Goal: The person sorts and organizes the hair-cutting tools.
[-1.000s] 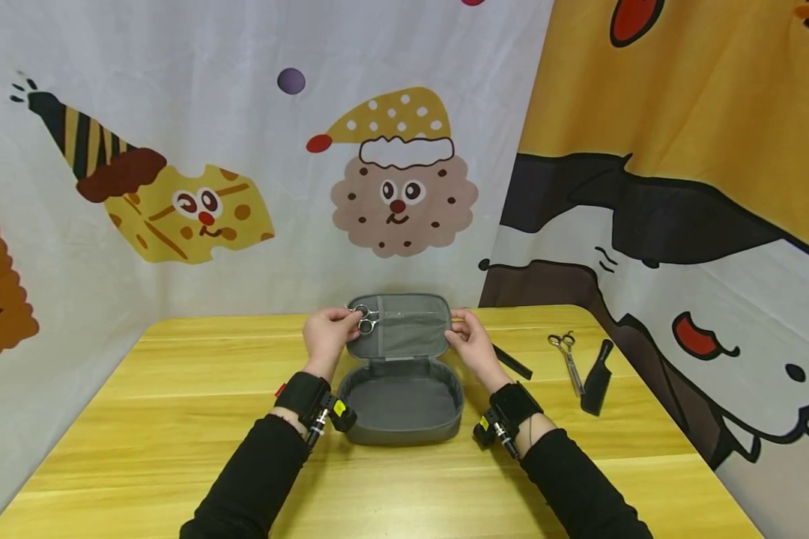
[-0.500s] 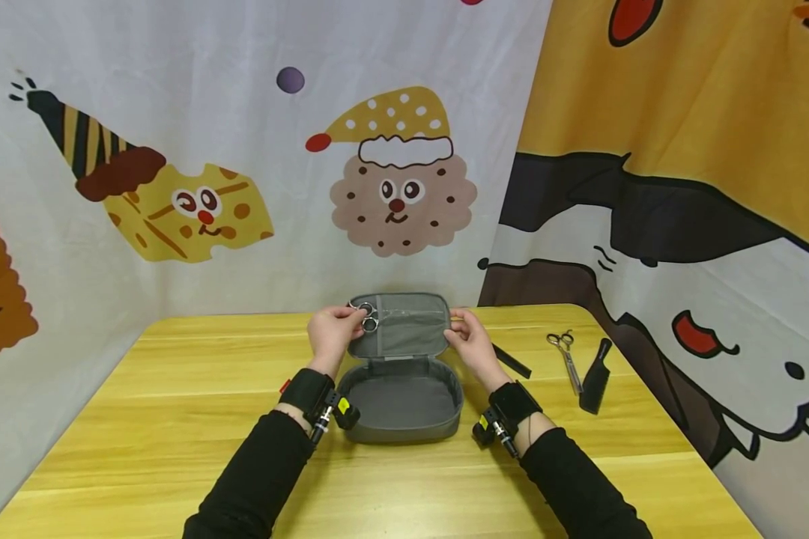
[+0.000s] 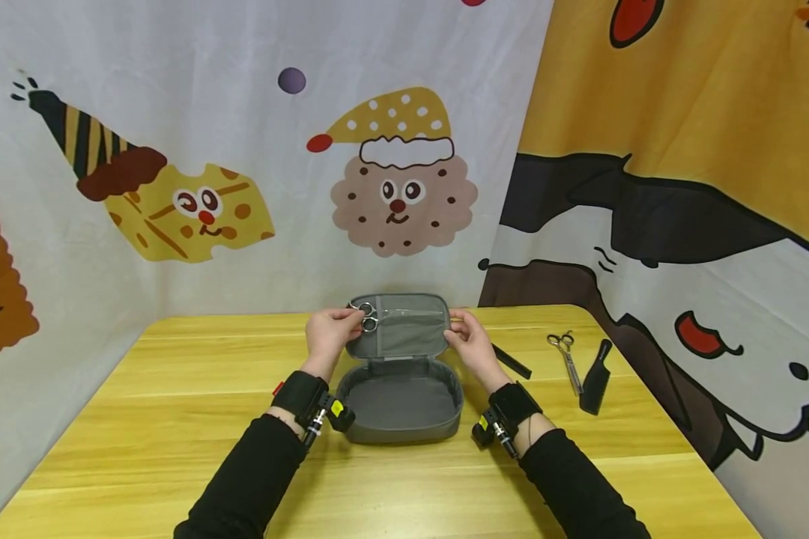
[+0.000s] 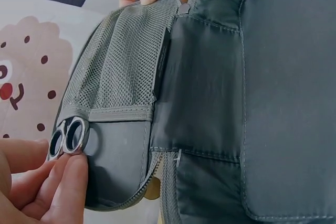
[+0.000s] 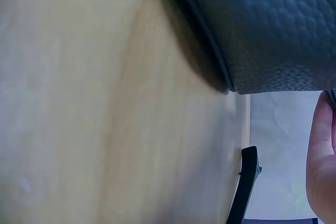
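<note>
A grey zippered case (image 3: 404,434) stands on the table with its lid (image 3: 414,337) raised. Inside the lid is a mesh pocket (image 4: 115,56). My left hand (image 3: 329,335) pinches the handles of a pair of scissors (image 4: 76,135) at the pocket's opening; the blades are hidden behind the mesh. My right hand (image 3: 472,344) holds the lid's right edge, with its thumb on the front, as the left wrist view shows from the side.
Right of the case, a black strip-like object (image 3: 514,362) lies partly behind my right hand. Farther right are a second pair of scissors (image 3: 568,362) and a black handled comb (image 3: 596,382). A printed curtain (image 3: 209,75) hangs behind the wooden table (image 3: 175,419).
Compared with a second ago, the scissors sit slightly farther right in the pocket, my left hand having shifted with them. My right hand stays on the lid.
</note>
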### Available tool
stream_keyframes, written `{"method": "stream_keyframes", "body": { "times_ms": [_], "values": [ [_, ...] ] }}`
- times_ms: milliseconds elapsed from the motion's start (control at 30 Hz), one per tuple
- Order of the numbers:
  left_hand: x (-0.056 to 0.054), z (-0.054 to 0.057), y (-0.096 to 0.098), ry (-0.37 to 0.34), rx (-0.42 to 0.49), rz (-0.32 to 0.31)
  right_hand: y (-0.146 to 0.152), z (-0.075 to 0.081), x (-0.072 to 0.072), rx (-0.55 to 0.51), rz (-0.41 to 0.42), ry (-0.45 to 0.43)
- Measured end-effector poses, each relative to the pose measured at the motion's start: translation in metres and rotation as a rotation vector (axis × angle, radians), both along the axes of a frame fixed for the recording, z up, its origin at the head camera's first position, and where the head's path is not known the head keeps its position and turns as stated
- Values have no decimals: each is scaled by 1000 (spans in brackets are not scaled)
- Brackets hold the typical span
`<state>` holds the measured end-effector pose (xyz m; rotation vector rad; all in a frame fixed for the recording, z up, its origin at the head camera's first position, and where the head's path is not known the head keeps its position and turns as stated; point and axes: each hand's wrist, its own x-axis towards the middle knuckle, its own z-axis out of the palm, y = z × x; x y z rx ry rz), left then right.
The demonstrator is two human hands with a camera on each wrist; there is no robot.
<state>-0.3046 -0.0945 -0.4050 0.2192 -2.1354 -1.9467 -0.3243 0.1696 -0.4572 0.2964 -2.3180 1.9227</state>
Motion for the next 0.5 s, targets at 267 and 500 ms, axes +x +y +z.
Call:
{"method": "stream_keyframes", "body": {
  "times_ms": [267,500],
  "values": [
    [2,-4,-6,19,10,-37,0,0,2,7,-2,4],
    [2,-10,-16,34,43,-31,0,0,1,0,-9,0]
  ]
}}
